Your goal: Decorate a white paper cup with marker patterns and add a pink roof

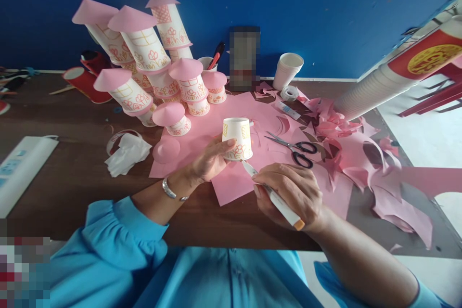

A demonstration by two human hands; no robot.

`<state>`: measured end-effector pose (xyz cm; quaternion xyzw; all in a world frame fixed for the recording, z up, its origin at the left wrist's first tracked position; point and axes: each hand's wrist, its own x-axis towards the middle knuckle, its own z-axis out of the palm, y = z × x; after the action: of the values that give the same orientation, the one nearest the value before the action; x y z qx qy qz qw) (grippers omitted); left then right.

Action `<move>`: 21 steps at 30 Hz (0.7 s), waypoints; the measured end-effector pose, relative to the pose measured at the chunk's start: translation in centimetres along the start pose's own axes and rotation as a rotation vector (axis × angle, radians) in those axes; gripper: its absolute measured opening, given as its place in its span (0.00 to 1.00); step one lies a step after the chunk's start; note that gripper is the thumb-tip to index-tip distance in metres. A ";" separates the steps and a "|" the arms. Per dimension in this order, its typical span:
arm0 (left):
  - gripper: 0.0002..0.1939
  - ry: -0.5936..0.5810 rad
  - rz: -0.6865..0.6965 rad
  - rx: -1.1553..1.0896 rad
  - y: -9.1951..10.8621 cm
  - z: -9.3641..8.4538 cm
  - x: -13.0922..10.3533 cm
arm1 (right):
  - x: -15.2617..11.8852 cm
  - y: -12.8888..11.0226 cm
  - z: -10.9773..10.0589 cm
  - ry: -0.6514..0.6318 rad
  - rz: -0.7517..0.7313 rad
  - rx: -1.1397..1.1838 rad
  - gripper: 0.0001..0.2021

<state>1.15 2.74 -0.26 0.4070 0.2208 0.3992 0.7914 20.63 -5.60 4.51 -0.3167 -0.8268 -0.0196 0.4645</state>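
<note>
My left hand (212, 158) is closed around a white paper cup (236, 135) with yellow windows and red flowers drawn on it. The cup is upside down, its wide rim lowest. In my right hand (288, 192) is a white marker (276, 202) with an orange end, its tip at or very near the cup's lower rim. Pink paper sheets (231, 185) lie beneath both hands. Right of the cup rest open scissors (290, 143) with black handles. To the left stand several decorated cup towers (146, 50) with pink cone roofs.
Pink paper scraps (361, 154) are heaped on the right, near a leaning stack of white cups (371, 82). A white cup (288, 70) and a tape roll (289, 93) stand at the back. On the left lie crumpled tissue (128, 154) and a white box (27, 168).
</note>
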 end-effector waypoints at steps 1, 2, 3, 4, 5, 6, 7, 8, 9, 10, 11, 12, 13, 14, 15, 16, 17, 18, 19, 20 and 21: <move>0.25 -0.007 0.006 0.004 0.0 0.0 0.0 | 0.0 0.0 0.0 0.011 0.002 0.009 0.10; 0.24 -0.012 0.008 0.008 0.0 -0.1 0.0 | 0.0 0.0 -0.1 0.020 0.002 0.015 0.10; 0.24 -0.014 0.009 0.011 0.0 -0.1 0.0 | 0.0 -0.1 -0.1 0.028 0.000 0.015 0.10; 0.25 -0.016 0.007 0.011 0.0 -0.1 0.0 | 0.0 -0.1 -0.1 0.033 -0.001 0.011 0.10; 0.25 -0.017 0.004 0.009 0.1 -0.1 0.0 | 0.0 -0.1 -0.2 0.034 0.000 0.007 0.10; 0.25 -0.019 0.002 0.004 0.1 0.0 0.0 | 0.0 -0.1 -0.2 0.035 0.002 0.003 0.10; 0.26 -0.020 0.002 -0.002 0.1 0.0 0.0 | 0.1 -0.1 -0.2 0.037 0.005 0.001 0.11; 0.26 -0.020 0.000 -0.009 0.2 0.1 0.0 | 0.1 -0.1 -0.2 0.039 0.008 0.000 0.11; 0.27 -0.013 -0.006 -0.017 0.2 0.1 -0.1 | 0.1 0.0 -0.2 0.041 0.009 0.000 0.11; 0.27 -0.002 -0.015 -0.024 0.3 0.1 -0.1 | 0.1 0.0 -0.2 0.043 0.011 -0.003 0.11; 0.27 0.010 -0.025 -0.031 0.3 0.1 -0.1 | 0.1 0.0 -0.2 0.042 0.013 -0.009 0.11; 0.28 0.020 -0.034 -0.039 0.4 0.1 -0.2 | 0.1 0.0 -0.2 0.044 0.015 -0.016 0.11; 0.29 0.025 -0.044 -0.046 0.4 0.1 -0.2 | 0.1 0.1 -0.2 0.044 0.016 -0.023 0.10; 0.29 0.027 -0.050 -0.053 0.4 0.1 -0.2 | 0.1 0.1 -0.2 0.043 0.016 -0.028 0.10; 0.30 0.027 -0.053 -0.058 0.4 0.2 -0.2 | 0.1 0.1 -0.2 0.042 0.016 -0.032 0.10; 0.31 0.026 -0.054 -0.061 0.4 0.2 -0.3 | 0.1 0.1 -0.1 0.041 0.017 -0.034 0.10; 0.32 0.023 -0.053 -0.063 0.3 0.2 -0.2 | 0.1 0.1 -0.1 0.041 0.015 -0.034 0.10; 0.31 0.019 -0.051 -0.064 0.3 0.2 -0.2 | 0.1 0.2 -0.1 0.040 0.010 -0.033 0.10; 0.31 0.013 -0.048 -0.063 0.3 0.3 -0.2 | 0.0 0.2 -0.1 0.037 0.001 -0.032 0.10; 0.30 0.006 -0.044 -0.061 0.4 0.3 -0.2 | 0.0 0.2 -0.1 0.036 -0.009 -0.032 0.10; 0.29 0.000 -0.041 -0.058 0.4 0.4 -0.3 | 0.0 0.2 0.0 0.034 -0.022 -0.033 0.09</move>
<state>1.08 2.50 0.25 0.3791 0.2174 0.3890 0.8110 20.78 -5.44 4.45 -0.3150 -0.8218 -0.0435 0.4728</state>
